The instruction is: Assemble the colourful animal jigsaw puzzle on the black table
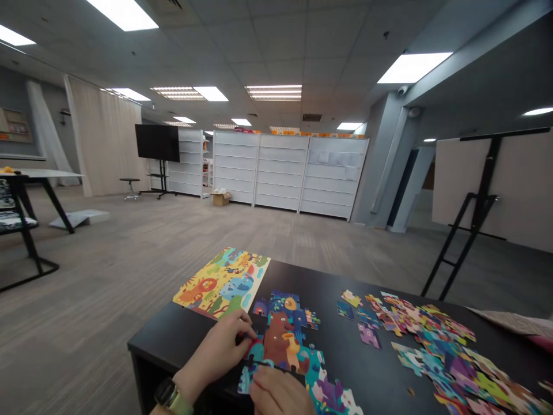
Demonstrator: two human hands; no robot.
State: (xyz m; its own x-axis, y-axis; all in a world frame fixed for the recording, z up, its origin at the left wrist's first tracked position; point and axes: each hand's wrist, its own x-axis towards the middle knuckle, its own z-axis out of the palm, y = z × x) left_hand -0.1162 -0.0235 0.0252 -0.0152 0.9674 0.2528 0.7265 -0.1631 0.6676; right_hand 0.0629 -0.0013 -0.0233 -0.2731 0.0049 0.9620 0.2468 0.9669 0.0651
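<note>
A partly assembled jigsaw puzzle (279,337) with a brown bear lies near the front of the black table. My left hand (224,340), wearing a watch, is at its left edge, with thumb and finger pinched on a teal and red puzzle piece (256,349). My right hand (280,393) is just below, fingers together and bent over the lower puzzle edge. Beside its fingertips is a blue puzzle piece (244,380); the hand partly hides what they grip. A dark gap runs between the bear section and the pieces below it.
A yellow illustrated picture sheet (224,282) lies at the table's far left corner. Loose puzzle pieces (458,357) are heaped on the right, with a few stray pieces (368,334) nearer the middle. A pale cloth or bag (510,323) touches the right edge of the black table (345,369).
</note>
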